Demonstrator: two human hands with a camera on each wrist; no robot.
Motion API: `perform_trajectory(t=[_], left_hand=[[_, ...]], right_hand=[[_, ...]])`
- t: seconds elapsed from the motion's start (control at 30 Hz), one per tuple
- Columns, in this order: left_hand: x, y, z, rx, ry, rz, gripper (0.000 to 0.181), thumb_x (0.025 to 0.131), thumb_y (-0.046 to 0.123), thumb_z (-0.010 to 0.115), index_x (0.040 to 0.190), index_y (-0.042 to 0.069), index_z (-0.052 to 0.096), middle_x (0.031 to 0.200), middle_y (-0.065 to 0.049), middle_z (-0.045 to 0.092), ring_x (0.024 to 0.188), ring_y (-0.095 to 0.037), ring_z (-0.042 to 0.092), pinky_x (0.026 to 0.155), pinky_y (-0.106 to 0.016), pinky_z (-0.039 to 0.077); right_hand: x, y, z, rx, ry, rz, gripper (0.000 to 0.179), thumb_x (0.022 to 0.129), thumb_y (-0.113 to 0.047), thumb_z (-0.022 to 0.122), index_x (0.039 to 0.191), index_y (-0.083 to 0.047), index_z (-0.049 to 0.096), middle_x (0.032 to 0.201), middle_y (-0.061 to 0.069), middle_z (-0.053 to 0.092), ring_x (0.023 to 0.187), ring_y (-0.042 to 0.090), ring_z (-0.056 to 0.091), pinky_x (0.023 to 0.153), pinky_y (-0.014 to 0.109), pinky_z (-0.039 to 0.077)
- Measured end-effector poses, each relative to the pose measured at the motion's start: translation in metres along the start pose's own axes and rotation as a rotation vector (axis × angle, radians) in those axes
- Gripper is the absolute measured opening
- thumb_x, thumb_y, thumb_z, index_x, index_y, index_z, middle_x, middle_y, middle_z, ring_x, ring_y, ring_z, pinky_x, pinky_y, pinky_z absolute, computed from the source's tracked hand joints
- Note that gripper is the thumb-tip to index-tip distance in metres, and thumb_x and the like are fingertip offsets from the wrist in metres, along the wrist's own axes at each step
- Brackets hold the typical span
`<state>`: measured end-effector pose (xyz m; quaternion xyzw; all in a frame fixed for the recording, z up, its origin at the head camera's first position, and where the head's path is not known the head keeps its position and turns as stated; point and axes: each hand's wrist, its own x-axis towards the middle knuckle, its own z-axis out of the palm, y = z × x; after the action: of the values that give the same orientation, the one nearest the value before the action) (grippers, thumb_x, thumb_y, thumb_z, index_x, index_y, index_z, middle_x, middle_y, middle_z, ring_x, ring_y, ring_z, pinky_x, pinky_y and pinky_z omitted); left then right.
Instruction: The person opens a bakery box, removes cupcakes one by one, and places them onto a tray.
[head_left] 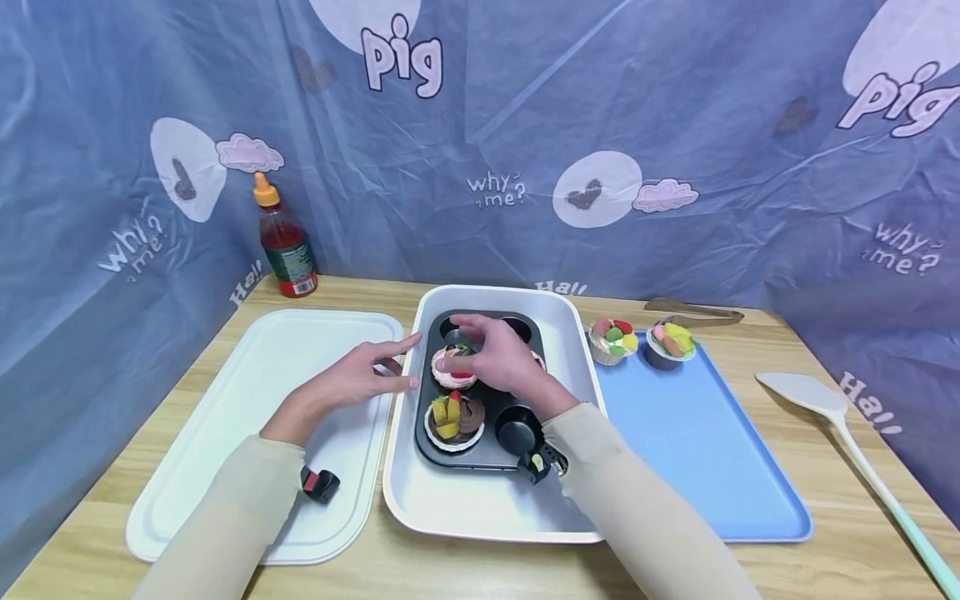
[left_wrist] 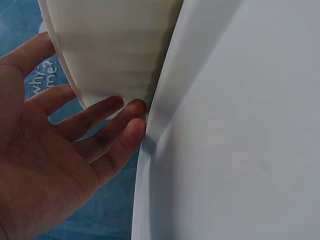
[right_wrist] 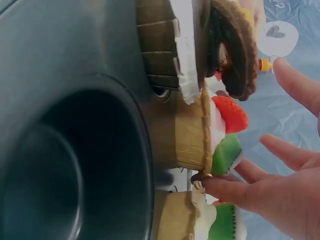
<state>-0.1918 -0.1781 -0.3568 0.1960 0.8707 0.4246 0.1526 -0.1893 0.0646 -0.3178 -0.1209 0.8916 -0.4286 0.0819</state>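
In the head view a dark muffin tin (head_left: 487,454) lies inside a deep white tray (head_left: 495,508). Its left column holds a chocolate cupcake (head_left: 471,418) with yellow fruit and a pink-topped cupcake (head_left: 452,381). A third cupcake (head_left: 538,360) is mostly hidden behind my right hand (head_left: 506,358), which hovers above the pink-topped one with thumb and fingers spread. In the right wrist view a fingertip overlaps the rim of a kiwi-topped cupcake (right_wrist: 180,215). My left hand (head_left: 352,379) has loosely extended fingers, its fingertips right at the tray's left rim.
A flat white tray (head_left: 300,358) lies left and a blue tray (head_left: 697,450) right. Two fruit-topped cupcakes, one pale (head_left: 611,343) and one dark-cupped (head_left: 667,346), stand at the blue tray's back edge. Beyond are tongs (head_left: 697,312), a white spatula (head_left: 847,417) and a sauce bottle (head_left: 287,250).
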Motion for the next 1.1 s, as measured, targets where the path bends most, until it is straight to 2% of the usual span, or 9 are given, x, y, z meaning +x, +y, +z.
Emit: perform_trajectory(t=[0.1, 0.37, 0.6, 0.8, 1.1], left_hand=[[0.0001, -0.0010, -0.0002, -0.003, -0.003, 0.010, 0.073, 0.094, 0.031, 0.072, 0.156, 0.016, 0.038, 0.130, -0.018, 0.065, 0.106, -0.024, 0.064, 0.090, -0.039, 0.052], [-0.0004, -0.0023, -0.0009, 0.011, -0.004, 0.026, 0.074, 0.094, 0.032, 0.072, 0.157, 0.015, 0.037, 0.135, -0.020, 0.062, 0.108, -0.025, 0.065, 0.092, -0.042, 0.052], [-0.0006, -0.0023, -0.0002, 0.014, -0.002, 0.024, 0.074, 0.094, 0.032, 0.072, 0.157, 0.014, 0.037, 0.131, -0.019, 0.064, 0.107, -0.025, 0.065, 0.089, -0.039, 0.052], [-0.0005, -0.0026, 0.0007, 0.013, 0.008, 0.024, 0.073, 0.094, 0.031, 0.072, 0.156, 0.015, 0.038, 0.135, -0.020, 0.062, 0.108, -0.025, 0.064, 0.089, -0.040, 0.053], [0.0004, -0.0031, 0.0014, 0.017, 0.012, 0.045, 0.072, 0.094, 0.030, 0.072, 0.156, 0.013, 0.038, 0.135, -0.020, 0.062, 0.106, -0.025, 0.065, 0.088, -0.039, 0.053]], right_hand=[[-0.0001, 0.0014, 0.0009, -0.019, -0.010, 0.012, 0.070, 0.080, -0.033, 0.086, 0.143, -0.022, 0.058, 0.145, 0.010, 0.059, 0.139, 0.026, 0.052, 0.112, 0.045, 0.042], [0.0021, 0.0061, 0.0060, -0.060, -0.039, -0.045, 0.070, 0.081, -0.023, 0.086, 0.143, -0.011, 0.057, 0.142, 0.016, 0.060, 0.136, 0.031, 0.053, 0.109, 0.046, 0.045], [0.0025, 0.0065, 0.0085, -0.151, -0.046, -0.029, 0.067, 0.080, -0.022, 0.087, 0.141, -0.013, 0.060, 0.141, 0.011, 0.062, 0.132, 0.029, 0.056, 0.107, 0.044, 0.046], [0.0018, 0.0063, 0.0084, -0.220, -0.056, -0.061, 0.066, 0.080, -0.020, 0.087, 0.141, -0.014, 0.061, 0.143, 0.007, 0.061, 0.132, 0.027, 0.056, 0.108, 0.043, 0.046], [0.0000, 0.0073, 0.0087, -0.236, -0.048, -0.044, 0.057, 0.082, -0.022, 0.085, 0.136, -0.017, 0.066, 0.142, 0.009, 0.061, 0.131, 0.028, 0.057, 0.106, 0.045, 0.047]])
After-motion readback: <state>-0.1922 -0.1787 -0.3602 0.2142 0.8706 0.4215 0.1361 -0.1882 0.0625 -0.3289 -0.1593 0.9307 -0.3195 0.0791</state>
